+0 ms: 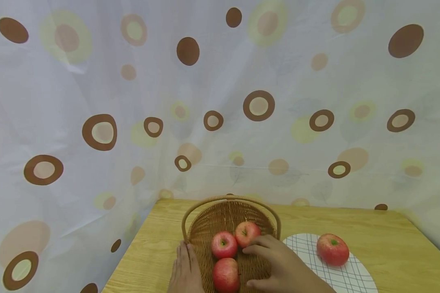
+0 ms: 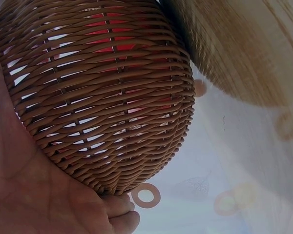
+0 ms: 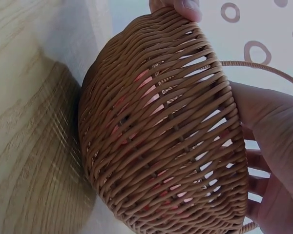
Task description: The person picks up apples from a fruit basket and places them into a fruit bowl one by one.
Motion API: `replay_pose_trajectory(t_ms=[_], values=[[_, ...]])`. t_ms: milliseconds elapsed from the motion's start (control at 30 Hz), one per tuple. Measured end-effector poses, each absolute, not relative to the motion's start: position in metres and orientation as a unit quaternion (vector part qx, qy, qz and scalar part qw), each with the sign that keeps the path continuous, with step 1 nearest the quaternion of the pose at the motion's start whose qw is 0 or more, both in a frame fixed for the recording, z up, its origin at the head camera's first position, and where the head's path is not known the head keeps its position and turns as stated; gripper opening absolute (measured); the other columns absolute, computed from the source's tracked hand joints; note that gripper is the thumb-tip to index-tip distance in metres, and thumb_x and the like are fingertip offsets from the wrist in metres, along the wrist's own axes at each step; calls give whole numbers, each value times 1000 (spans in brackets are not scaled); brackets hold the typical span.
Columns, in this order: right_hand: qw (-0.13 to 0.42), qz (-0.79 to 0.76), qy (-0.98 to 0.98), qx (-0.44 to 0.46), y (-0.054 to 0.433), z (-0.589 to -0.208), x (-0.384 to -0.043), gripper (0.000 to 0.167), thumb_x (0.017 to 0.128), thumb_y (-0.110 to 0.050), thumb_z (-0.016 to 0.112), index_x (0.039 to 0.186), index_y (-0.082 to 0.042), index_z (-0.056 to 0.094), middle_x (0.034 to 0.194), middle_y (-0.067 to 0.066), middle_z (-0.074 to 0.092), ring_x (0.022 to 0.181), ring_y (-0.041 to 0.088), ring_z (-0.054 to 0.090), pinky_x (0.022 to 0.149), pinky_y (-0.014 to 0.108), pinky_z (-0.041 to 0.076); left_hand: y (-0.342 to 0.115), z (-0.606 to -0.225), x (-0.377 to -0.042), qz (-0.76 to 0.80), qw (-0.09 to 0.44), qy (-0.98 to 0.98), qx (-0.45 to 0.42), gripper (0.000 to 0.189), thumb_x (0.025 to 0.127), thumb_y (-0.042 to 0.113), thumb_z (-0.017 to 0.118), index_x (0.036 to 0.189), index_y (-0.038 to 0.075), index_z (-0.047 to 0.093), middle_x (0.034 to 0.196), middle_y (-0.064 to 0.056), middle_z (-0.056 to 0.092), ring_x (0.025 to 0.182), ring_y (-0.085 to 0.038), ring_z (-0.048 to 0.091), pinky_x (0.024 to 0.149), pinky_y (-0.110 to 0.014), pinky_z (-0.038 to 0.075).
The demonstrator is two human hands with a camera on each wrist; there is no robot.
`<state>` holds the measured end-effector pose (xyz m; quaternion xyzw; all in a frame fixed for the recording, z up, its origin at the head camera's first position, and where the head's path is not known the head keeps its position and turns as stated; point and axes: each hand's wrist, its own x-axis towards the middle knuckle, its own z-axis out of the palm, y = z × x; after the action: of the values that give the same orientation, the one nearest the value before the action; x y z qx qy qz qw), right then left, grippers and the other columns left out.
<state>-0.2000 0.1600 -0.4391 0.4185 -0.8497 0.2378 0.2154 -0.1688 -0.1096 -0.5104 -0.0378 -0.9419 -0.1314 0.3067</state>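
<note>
On the pale wooden table (image 1: 139, 248) I see a brown wicker basket (image 1: 223, 212), with its arched handle (image 1: 231, 197) standing up. Three red apples are inside it: the front apple (image 1: 226, 276) nearest to the person, the middle apple (image 1: 224, 245) just behind, and the far apple (image 1: 247, 232) to the right of that one. The left hand (image 1: 186, 268) is laid along the left side of the basket, with its fingers straight and close together against the wicker. The right hand (image 1: 275, 264) is over the right part of the basket, the thumb apart from the loosely bent fingers, pinching nothing. Its fingertips are near the far apple; whether they touch it, I cannot tell. On the right, a fourth apple (image 1: 333, 250) sits upon a white checked plate (image 1: 304, 244). A dotted curtain (image 1: 220, 81) hangs behind.
</note>
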Motion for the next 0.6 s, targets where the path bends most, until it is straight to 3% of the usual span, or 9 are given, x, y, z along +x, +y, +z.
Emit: replay_pose_trajectory(t_ms=[300, 367, 600], values=[[191, 236, -860, 411, 149, -437, -203, 62, 74, -50, 95, 128, -33, 70, 130, -23, 65, 119, 6, 62, 98, 39, 57, -109, -507, -168, -129, 296, -946, -35, 70, 90, 21, 76, 146, -14, 51, 155, -36, 48, 140, -47, 56, 104, -57, 55], [176, 233, -863, 412, 147, -437, -204, 62, 73, -50, 95, 128, -33, 70, 129, -22, 65, 119, 7, 63, 98, 40, 57, -109, -507, -168, -133, 289, -948, -33, 75, 89, 26, 77, 147, -14, 51, 156, -36, 47, 141, -48, 55, 105, -58, 54], [97, 241, -868, 423, 142, -434, -207, 71, 74, -38, 95, 138, -37, 66, 138, -18, 66, 129, 11, 62, 103, 41, 57, -109, -507, -168, -131, 302, -943, -41, 73, 88, 22, 78, 145, -15, 52, 153, -37, 49, 138, -49, 57, 102, -58, 56]])
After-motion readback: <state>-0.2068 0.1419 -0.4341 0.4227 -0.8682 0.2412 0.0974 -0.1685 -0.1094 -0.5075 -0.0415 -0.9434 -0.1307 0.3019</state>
